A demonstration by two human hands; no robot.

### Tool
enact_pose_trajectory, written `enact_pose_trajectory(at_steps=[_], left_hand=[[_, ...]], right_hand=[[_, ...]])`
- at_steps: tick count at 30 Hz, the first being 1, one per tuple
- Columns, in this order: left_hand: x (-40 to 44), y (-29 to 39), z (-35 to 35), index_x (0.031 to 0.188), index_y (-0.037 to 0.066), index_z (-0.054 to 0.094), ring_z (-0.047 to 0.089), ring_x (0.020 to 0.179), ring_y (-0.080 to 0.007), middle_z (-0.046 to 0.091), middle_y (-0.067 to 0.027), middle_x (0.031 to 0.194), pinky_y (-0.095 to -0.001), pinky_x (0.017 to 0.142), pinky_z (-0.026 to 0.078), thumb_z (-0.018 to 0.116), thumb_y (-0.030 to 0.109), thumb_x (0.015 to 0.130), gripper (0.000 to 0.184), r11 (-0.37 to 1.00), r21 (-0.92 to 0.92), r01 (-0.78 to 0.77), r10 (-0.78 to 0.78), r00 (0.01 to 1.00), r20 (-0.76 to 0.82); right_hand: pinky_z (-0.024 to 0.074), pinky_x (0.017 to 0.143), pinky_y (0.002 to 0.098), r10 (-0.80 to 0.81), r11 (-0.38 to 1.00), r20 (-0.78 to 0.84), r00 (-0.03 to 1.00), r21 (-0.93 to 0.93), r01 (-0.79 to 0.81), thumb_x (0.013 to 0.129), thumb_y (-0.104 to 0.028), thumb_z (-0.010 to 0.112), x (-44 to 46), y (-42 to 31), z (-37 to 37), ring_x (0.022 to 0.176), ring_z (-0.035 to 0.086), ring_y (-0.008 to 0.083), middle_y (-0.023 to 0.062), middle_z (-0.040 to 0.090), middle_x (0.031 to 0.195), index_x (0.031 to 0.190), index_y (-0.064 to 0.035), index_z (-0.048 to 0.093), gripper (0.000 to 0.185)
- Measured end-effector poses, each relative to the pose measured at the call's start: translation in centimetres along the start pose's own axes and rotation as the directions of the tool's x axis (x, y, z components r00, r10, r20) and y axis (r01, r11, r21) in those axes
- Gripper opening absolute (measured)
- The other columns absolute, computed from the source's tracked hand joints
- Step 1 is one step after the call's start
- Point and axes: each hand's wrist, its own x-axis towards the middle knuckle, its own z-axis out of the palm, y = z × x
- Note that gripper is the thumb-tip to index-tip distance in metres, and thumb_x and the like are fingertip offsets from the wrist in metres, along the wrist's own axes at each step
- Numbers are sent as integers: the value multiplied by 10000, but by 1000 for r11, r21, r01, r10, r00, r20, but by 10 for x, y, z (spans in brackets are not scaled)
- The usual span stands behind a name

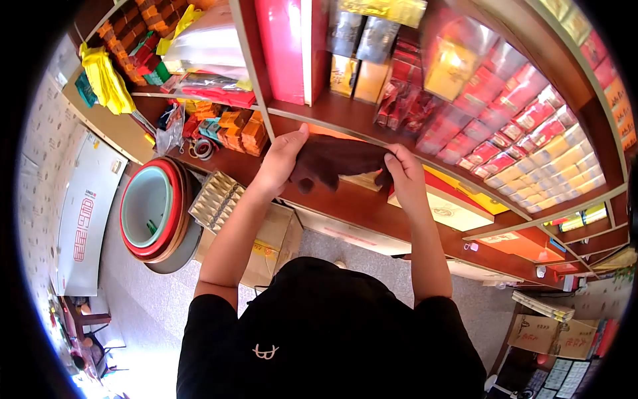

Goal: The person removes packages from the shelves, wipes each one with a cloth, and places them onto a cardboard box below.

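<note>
A dark brown cloth (340, 158) is stretched between my two hands in front of the shelves. My left hand (284, 158) pinches its left end, with the thumb pointing up. On the other side my right hand (404, 171) grips the right end between thumb and fingers. The lower edge of the cloth hangs down in loose folds. Behind it, a brown wooden shelf ledge (362, 207) runs across, partly hidden by the cloth and my hands.
Stacked basins (147, 207) stand on the floor at the left, beside a cardboard box (282, 241). Red and gold packets (525, 126) fill the right shelf. Orange bundles (242, 132) lie on the left shelf. A white panel (90, 213) leans by the left wall.
</note>
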Motion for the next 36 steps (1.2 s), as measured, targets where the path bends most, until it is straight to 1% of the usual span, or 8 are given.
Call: enact_pose_trajectory(at_steps=[1, 4, 9, 12, 16, 26, 30, 36], left_hand=[[0, 3, 9, 999, -10, 625, 611, 722, -113, 657, -35, 841, -244, 667, 510, 449, 393, 1002, 440, 991, -116, 71, -69, 997, 24], [-4, 16, 33, 1311, 3, 481, 651, 869, -160, 626, -129, 1120, -291, 755, 549, 466, 437, 981, 546, 964, -206, 166, -132, 977, 169], [-9, 10, 81, 1517, 87, 149, 413, 1311, -223, 363, -157, 1469, -349, 1064, 350, 528, 332, 966, 713, 934, -337, 123, 75, 852, 519], [-13, 13, 99, 1508, 64, 190, 342, 1354, -201, 321, -112, 1503, -323, 1109, 266, 544, 198, 948, 676, 964, 163, -208, 114, 884, 454], [-19, 23, 102, 1497, 52, 226, 308, 1366, -185, 264, -74, 1527, -315, 1126, 214, 473, 41, 930, 619, 995, 79, -58, 16, 892, 452], [-19, 63, 106, 1484, 48, 246, 299, 1390, -210, 324, -125, 1507, -334, 1123, 235, 504, 18, 891, 647, 720, 446, -532, 238, 792, 563], [-23, 90, 105, 1391, 74, 454, 599, 1053, -168, 617, -134, 1221, -310, 897, 469, 603, 43, 880, 533, 631, 583, -512, 162, 822, 547], [14, 133, 99, 1225, 56, 615, 616, 811, -110, 641, -60, 904, -253, 675, 503, 686, 30, 848, 384, 532, 488, -692, 440, 718, 538]], right_hand=[[447, 648, 281, -364, 911, -39, 931, -226, 346, 912, -112, 568, 8, -3, -7, 747, 578, 155, 84, 603, 823, 1056, -26, 625, 178], [456, 640, 289, -342, 786, -214, 915, -599, 154, 908, -128, 588, 2, -40, -24, 717, 580, 158, 79, 596, 784, 1033, -10, 635, 178], [516, 659, 245, 302, 911, -21, 953, 301, -282, 1006, -244, 456, -8, -4, -26, 740, 625, 114, 57, 648, 841, 1207, -40, 514, 292], [509, 875, 313, 291, 472, 289, 912, 786, -399, 1015, -341, 413, -32, 9, -4, 1077, 582, 149, 27, 572, 1194, 1375, -141, 420, 412], [462, 944, 318, 263, 490, 147, 953, 831, -263, 1003, -304, 470, -36, -11, -28, 1137, 528, 154, 66, 501, 1291, 1445, -131, 339, 493], [433, 947, 362, -235, 971, 233, 944, 93, 219, 788, -272, 767, -29, -54, -57, 1095, 566, 201, 117, 567, 1260, 1396, -53, 432, 728], [415, 932, 412, -35, 873, 289, 957, -456, 170, 813, -403, 687, -18, -76, -70, 1033, 544, 364, 177, 568, 1129, 1249, -115, 604, 529], [390, 976, 418, -571, 444, 175, 802, -756, 481, 872, -326, 641, 2, -127, -82, 1171, 489, 325, 179, 510, 1228, 1210, -137, 638, 387]])
